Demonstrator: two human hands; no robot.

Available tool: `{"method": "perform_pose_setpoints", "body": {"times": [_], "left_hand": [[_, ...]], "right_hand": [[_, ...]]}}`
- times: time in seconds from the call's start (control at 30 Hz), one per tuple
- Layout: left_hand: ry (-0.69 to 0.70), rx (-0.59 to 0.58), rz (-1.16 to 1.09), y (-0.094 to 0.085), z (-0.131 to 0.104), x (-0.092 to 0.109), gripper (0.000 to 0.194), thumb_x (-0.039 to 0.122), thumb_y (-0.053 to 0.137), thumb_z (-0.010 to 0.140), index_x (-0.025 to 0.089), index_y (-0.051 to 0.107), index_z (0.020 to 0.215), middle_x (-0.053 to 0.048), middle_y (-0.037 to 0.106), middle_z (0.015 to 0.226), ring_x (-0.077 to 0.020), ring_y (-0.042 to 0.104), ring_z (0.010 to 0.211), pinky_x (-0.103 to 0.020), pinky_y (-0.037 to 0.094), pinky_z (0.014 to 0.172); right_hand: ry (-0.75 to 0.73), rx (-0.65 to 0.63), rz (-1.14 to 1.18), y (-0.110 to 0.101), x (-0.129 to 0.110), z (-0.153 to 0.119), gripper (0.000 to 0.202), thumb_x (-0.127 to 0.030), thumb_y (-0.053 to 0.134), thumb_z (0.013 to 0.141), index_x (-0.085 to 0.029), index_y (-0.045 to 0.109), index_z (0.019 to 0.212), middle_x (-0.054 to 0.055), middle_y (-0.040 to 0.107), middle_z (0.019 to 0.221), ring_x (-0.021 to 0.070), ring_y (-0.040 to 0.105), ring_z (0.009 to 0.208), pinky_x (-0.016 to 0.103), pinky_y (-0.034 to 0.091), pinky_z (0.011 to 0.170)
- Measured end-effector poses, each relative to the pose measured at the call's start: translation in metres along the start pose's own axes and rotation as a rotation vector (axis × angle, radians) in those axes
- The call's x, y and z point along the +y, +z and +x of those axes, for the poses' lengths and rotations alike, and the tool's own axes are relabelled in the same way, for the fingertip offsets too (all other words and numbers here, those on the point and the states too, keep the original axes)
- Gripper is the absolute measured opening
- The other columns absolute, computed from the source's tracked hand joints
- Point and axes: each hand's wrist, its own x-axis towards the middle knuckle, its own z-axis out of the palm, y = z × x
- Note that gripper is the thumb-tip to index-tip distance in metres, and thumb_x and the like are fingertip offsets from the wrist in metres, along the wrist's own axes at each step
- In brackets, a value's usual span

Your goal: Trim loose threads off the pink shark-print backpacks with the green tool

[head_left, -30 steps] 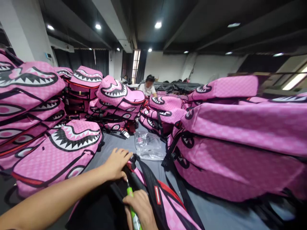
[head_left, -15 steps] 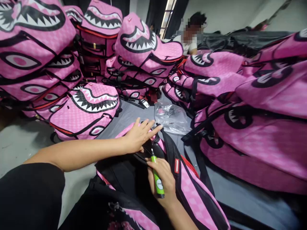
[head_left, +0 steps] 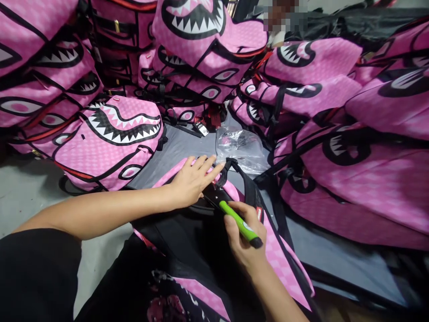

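A black and pink backpack [head_left: 284, 259] lies in front of me with its black strap side up. My left hand [head_left: 192, 181] rests on its top edge, fingers spread and nothing gripped. In my right hand [head_left: 246, 232] is a bright green pen-shaped tool [head_left: 238, 222] with a dark end, its other end pointing up and left toward the bag's top. That front tip is too dark and small to make out. A clear plastic bag [head_left: 239, 150] lies just beyond the backpack's top.
Pink backpacks with shark mouths are stacked at the left, at the back [head_left: 191, 22] and at the right [head_left: 378, 179]. One backpack [head_left: 117, 134] lies beside my left forearm. A person [head_left: 281, 18] is behind the piles.
The view has tilted down and closer. My right hand has shifted right, and the green tool now leans more to the left. My left hand stays spread on the backpack.
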Motion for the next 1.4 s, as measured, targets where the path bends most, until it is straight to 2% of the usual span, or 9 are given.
{"method": "perform_pose_setpoints", "body": {"times": [0.07, 0.17, 0.27, 0.37, 0.57, 0.73, 0.9, 1.2, 1.4], "left_hand": [[-0.047, -0.007, -0.001, 0.001, -0.001, 0.002, 0.095, 0.038, 0.074, 0.078, 0.014, 0.021, 0.153, -0.017, 0.024, 0.160, -0.0354, 0.030, 0.141, -0.053, 0.031, 0.110], [-0.140, -0.011, -0.003, 0.002, -0.002, 0.002, 0.099, 0.042, 0.077, 0.075, 0.018, 0.021, 0.153, -0.018, 0.020, 0.161, -0.0386, 0.023, 0.143, -0.062, 0.031, 0.109], [-0.168, -0.025, -0.001, 0.000, -0.003, 0.001, 0.102, 0.042, 0.079, 0.073, 0.019, 0.021, 0.153, -0.019, 0.019, 0.161, -0.0402, 0.034, 0.135, -0.057, 0.044, 0.096], [-0.139, -0.035, 0.012, -0.002, -0.003, 0.000, 0.096, 0.037, 0.077, 0.075, 0.016, 0.025, 0.152, -0.018, 0.024, 0.160, -0.0373, 0.044, 0.124, -0.050, 0.048, 0.088], [-0.128, -0.027, 0.001, 0.002, 0.000, -0.002, 0.091, 0.033, 0.074, 0.076, 0.015, 0.026, 0.151, -0.017, 0.027, 0.158, -0.0372, 0.043, 0.123, -0.049, 0.047, 0.088], [-0.127, -0.049, 0.029, 0.006, 0.003, -0.004, 0.082, 0.025, 0.065, 0.080, 0.015, 0.025, 0.152, -0.016, 0.027, 0.159, -0.0356, 0.043, 0.124, -0.048, 0.045, 0.090], [-0.152, -0.087, 0.047, 0.005, 0.003, -0.004, 0.078, 0.026, 0.058, 0.083, 0.019, 0.023, 0.152, -0.012, 0.024, 0.160, -0.0314, 0.041, 0.126, -0.044, 0.043, 0.092], [-0.171, -0.044, 0.034, 0.011, 0.004, -0.003, 0.073, 0.025, 0.057, 0.084, 0.019, 0.027, 0.151, -0.011, 0.028, 0.158, -0.0310, 0.042, 0.125, -0.045, 0.043, 0.092], [-0.195, -0.019, 0.027, 0.005, 0.002, 0.003, 0.062, 0.018, 0.046, 0.089, 0.019, 0.031, 0.149, -0.012, 0.035, 0.155, -0.0305, 0.045, 0.122, -0.046, 0.043, 0.090]], "right_hand": [[-0.025, -0.075, -0.003, -0.001, -0.004, 0.015, 0.015, -0.032, 0.058, 0.089, -0.021, 0.061, 0.099, 0.005, 0.071, 0.087, 0.0204, 0.070, 0.078, 0.034, 0.058, 0.071], [-0.114, -0.305, 0.076, -0.005, -0.006, 0.034, 0.014, -0.027, 0.060, 0.089, -0.021, 0.065, 0.101, 0.005, 0.073, 0.094, 0.0188, 0.070, 0.085, 0.032, 0.058, 0.077], [-0.125, -0.495, 0.119, -0.015, -0.005, 0.045, 0.020, -0.027, 0.060, 0.089, -0.023, 0.069, 0.106, 0.005, 0.073, 0.101, 0.0176, 0.070, 0.091, 0.031, 0.059, 0.081], [-0.107, -0.569, 0.054, -0.025, -0.004, 0.049, 0.027, -0.032, 0.061, 0.089, -0.023, 0.069, 0.112, 0.007, 0.073, 0.106, 0.0188, 0.071, 0.091, 0.032, 0.060, 0.080], [-0.105, -0.623, 0.035, -0.025, -0.002, 0.053, 0.030, -0.029, 0.056, 0.091, -0.025, 0.069, 0.117, 0.006, 0.074, 0.110, 0.0202, 0.071, 0.099, 0.035, 0.059, 0.088], [-0.100, -0.612, -0.062, -0.018, -0.007, 0.059, 0.032, -0.025, 0.056, 0.086, -0.022, 0.068, 0.115, 0.007, 0.076, 0.105, 0.0237, 0.073, 0.090, 0.039, 0.061, 0.081], [-0.015, -0.703, -0.091, -0.015, -0.017, 0.063, 0.029, -0.021, 0.053, 0.088, -0.019, 0.067, 0.113, 0.007, 0.076, 0.106, 0.0214, 0.073, 0.090, 0.035, 0.061, 0.082], [-0.122, -0.685, -0.192, -0.009, -0.021, 0.064, 0.034, -0.012, 0.055, 0.082, -0.018, 0.068, 0.113, 0.006, 0.076, 0.107, 0.0260, 0.073, 0.092, 0.044, 0.061, 0.080], [-0.176, -0.677, -0.144, -0.017, -0.019, 0.061, 0.034, -0.010, 0.053, 0.083, -0.019, 0.068, 0.112, 0.005, 0.075, 0.111, 0.0226, 0.073, 0.098, 0.039, 0.062, 0.082]]}}
